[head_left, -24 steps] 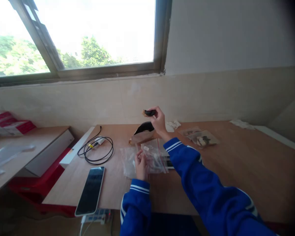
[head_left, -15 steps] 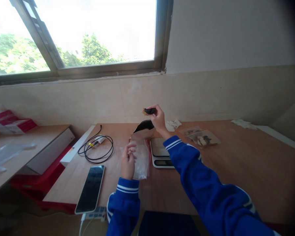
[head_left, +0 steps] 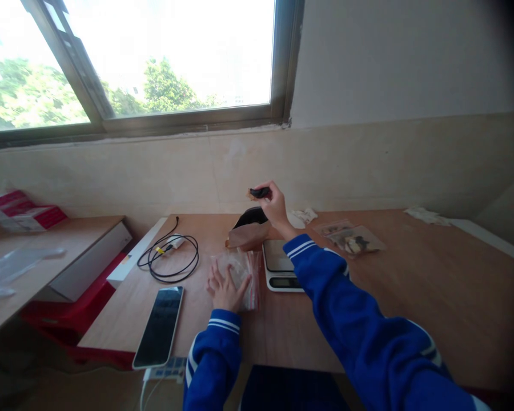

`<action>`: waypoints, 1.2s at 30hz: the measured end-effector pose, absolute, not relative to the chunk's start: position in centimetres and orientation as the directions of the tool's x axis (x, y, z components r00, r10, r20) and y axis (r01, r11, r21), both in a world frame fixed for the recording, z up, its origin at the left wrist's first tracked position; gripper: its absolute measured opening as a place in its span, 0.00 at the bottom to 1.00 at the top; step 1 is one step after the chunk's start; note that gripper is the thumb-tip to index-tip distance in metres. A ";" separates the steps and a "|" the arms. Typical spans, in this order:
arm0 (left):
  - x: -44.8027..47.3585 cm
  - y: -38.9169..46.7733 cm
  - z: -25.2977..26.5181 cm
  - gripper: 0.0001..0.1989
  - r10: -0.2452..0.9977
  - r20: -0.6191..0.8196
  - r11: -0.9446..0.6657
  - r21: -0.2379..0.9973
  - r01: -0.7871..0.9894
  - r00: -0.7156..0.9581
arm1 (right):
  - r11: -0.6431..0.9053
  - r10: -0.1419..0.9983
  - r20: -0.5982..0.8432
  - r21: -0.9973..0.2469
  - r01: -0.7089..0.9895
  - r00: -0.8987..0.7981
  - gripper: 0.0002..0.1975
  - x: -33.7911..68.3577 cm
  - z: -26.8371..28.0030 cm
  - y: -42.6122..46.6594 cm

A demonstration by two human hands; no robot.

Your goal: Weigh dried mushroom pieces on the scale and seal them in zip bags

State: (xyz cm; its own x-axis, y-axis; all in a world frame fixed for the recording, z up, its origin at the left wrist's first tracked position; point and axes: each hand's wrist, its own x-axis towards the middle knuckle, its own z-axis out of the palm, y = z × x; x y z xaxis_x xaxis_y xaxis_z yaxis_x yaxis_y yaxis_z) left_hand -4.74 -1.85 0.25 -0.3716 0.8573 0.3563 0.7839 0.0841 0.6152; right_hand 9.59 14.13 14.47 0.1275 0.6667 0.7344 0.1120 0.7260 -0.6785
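My left hand (head_left: 228,289) lies with fingers spread on a stack of clear zip bags (head_left: 252,285) with red closure strips. Raised above the back of the table, my right hand (head_left: 274,204) pinches a small black-and-tan piece (head_left: 259,193); what it is I cannot make out. Below that hand stands an open pouch (head_left: 247,233) with a dark inside, its contents hidden. A white digital scale (head_left: 277,257) sits right of the zip bags, partly covered by my right forearm.
A phone (head_left: 159,325) lies at the front left, with a coiled black cable (head_left: 168,260) behind it. Filled clear bags (head_left: 357,241) and crumpled white tissue (head_left: 304,215) lie to the right. A second table (head_left: 89,234) at the left holds pink-and-white boxes (head_left: 40,217).
My left hand has turned palm down and its fingers have spread over the zip bags. My right hand keeps the black-and-tan piece in almost the same place.
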 end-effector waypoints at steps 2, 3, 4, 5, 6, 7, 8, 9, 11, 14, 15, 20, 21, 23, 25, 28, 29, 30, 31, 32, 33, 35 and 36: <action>-4.6 -2.1 1.7 0.26 0.855 0.393 0.058 0.578 0.814 -0.340 | 0.733 0.665 0.738 -0.674 0.089 0.115 0.09 9.7 14.4 14.2; -4.6 -2.2 2.7 0.27 0.849 0.413 0.045 0.566 0.823 -0.330 | 0.735 0.665 0.738 -0.674 0.075 0.114 0.09 9.8 14.4 14.2; -4.7 -2.2 3.7 0.27 0.839 0.442 0.019 0.559 0.829 -0.318 | 0.734 0.668 0.735 -0.676 0.064 0.116 0.08 9.8 14.4 14.3; -4.7 -2.1 4.6 0.28 0.822 0.479 -0.016 0.559 0.829 -0.307 | 0.729 0.673 0.730 -0.682 0.056 0.122 0.08 9.9 14.4 14.3; -4.7 -1.8 5.5 0.30 0.799 0.519 -0.058 0.570 0.820 -0.304 | 0.722 0.680 0.722 -0.690 0.052 0.129 0.07 9.9 14.4 14.4; -4.8 -1.3 6.3 0.33 0.776 0.555 -0.109 0.585 0.803 -0.300 | 0.714 0.688 0.713 -0.698 0.050 0.135 0.07 9.9 14.5 14.4; -4.8 -0.6 6.9 0.37 0.759 0.584 -0.167 0.602 0.781 -0.288 | 0.706 0.696 0.705 -0.706 0.046 0.138 0.07 9.9 14.5 14.4; -4.9 0.3 7.3 0.41 0.748 0.605 -0.230 0.622 0.748 -0.273 | 0.701 0.701 0.699 -0.712 0.040 0.138 0.07 9.9 14.5 14.3; -5.1 2.5 7.6 0.47 0.750 0.615 -0.348 0.680 0.645 -0.244 | 0.701 0.705 0.698 -0.713 0.026 0.126 0.06 10.0 14.7 14.1; -5.7 5.8 7.1 0.45 0.785 0.567 -0.441 0.794 0.418 -0.250 | 0.717 0.695 0.716 -0.697 -0.005 0.068 0.06 10.8 14.9 13.5; -5.9 6.6 6.9 0.41 0.822 0.519 -0.411 0.826 0.387 -0.235 | 0.725 0.689 0.724 -0.689 -0.011 0.032 0.06 11.2 14.9 13.2; -6.9 7.5 6.1 0.26 0.919 0.379 -0.252 0.781 0.572 -0.113 | 0.756 0.655 0.740 -0.645 0.115 -0.155 0.12 13.6 14.3 11.8; -7.0 7.3 6.0 0.26 0.917 0.386 -0.259 0.765 0.590 -0.098 | 0.759 0.651 0.736 -0.631 0.161 -0.188 0.13 13.9 14.0 11.6; -7.1 7.1 5.8 0.25 0.909 0.406 -0.277 0.751 0.599 -0.090 | 0.765 0.643 0.725 -0.591 0.256 -0.246 0.16 14.1 13.5 11.4; -7.2 7.1 5.7 0.24 0.901 0.425 -0.292 0.747 0.598 -0.091 | 0.773 0.628 0.722 -0.534 0.342 -0.292 0.18 14.1 13.1 11.1; -7.3 7.2 5.5 0.23 0.895 0.439 -0.309 0.743 0.594 -0.084 | 0.796 0.585 0.727 -0.429 0.427 -0.359 0.18 14.1 12.9 10.8; -7.4 7.2 5.5 0.23 0.896 0.436 -0.308 0.744 0.593 -0.081 | 0.801 0.573 0.724 -0.393 0.451 -0.386 0.17 14.2 13.1 10.6; -7.5 7.2 5.5 0.23 0.898 0.432 -0.306 0.744 0.593 -0.079 | 0.801 0.566 0.716 -0.360 0.478 -0.409 0.17 14.4 13.3 10.5; -7.6 7.2 5.5 0.23 0.898 0.432 -0.307 0.745 0.593 -0.078 | 0.795 0.566 0.704 -0.329 0.511 -0.428 0.16 14.6 13.5 10.3; -7.6 7.2 5.4 0.23 0.897 0.435 -0.311 0.747 0.588 -0.080 | 0.781 0.573 0.691 -0.299 0.548 -0.440 0.16 14.9 13.8 10.1; -7.7 7.2 5.4 0.22 0.894 0.441 -0.317 0.753 0.577 -0.084 | 0.764 0.584 0.678 -0.271 0.586 -0.446 0.16 15.2 14.2 9.9; -7.9 7.3 5.4 0.22 0.887 0.451 -0.331 0.772 0.544 -0.100 | 0.723 0.609 0.657 -0.230 0.652 -0.444 0.14 15.6 14.8 9.5; -8.0 7.3 5.4 0.22 0.886 0.451 -0.333 0.784 0.523 -0.111 | 0.704 0.622 0.650 -0.221 0.675 -0.435 0.13 15.7 15.1 9.4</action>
State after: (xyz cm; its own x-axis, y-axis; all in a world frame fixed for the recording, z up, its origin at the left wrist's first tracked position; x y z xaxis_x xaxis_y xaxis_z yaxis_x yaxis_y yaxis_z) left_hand -7.95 7.32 5.41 -0.1109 0.8858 0.4506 0.5233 -0.3334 0.7842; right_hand 15.69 9.43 15.13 -0.4353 0.6225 0.6504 0.6753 0.7035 -0.2213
